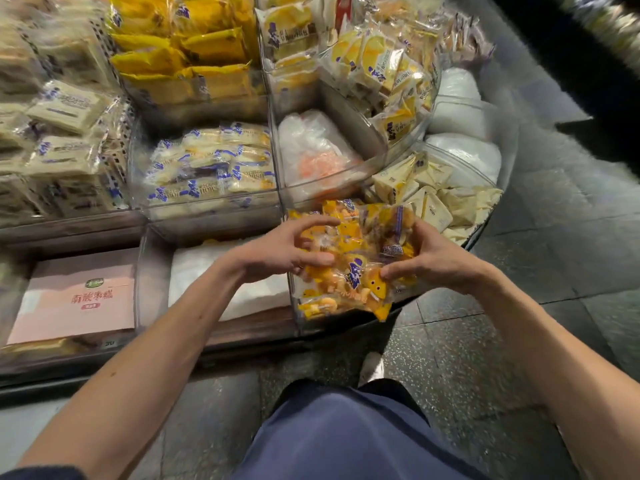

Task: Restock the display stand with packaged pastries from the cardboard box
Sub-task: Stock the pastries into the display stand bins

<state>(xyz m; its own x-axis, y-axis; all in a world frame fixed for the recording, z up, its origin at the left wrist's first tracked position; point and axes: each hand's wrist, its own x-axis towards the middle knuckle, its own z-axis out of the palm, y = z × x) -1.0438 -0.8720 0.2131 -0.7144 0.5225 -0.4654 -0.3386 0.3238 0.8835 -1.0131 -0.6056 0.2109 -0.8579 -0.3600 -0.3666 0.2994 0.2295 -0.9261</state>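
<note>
Gripping hands (277,252) (433,263) half-hiding blurred pastry packets (356,244)

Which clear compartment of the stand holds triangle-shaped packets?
The curved compartment at the far right, beside the yellow packets held by the left hand and right hand: only its cream packets are triangular.

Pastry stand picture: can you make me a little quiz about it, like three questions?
1. True or false: the left hand and the right hand both grip the yellow pastry packets.
2. Where is the pink card? A) on the floor B) in the bottom-left compartment of the display stand C) in a hand
3. Fill in: the cream packets right of the hands are ___-shaped.
Key: 1 true; 2 B; 3 triangle.
</note>
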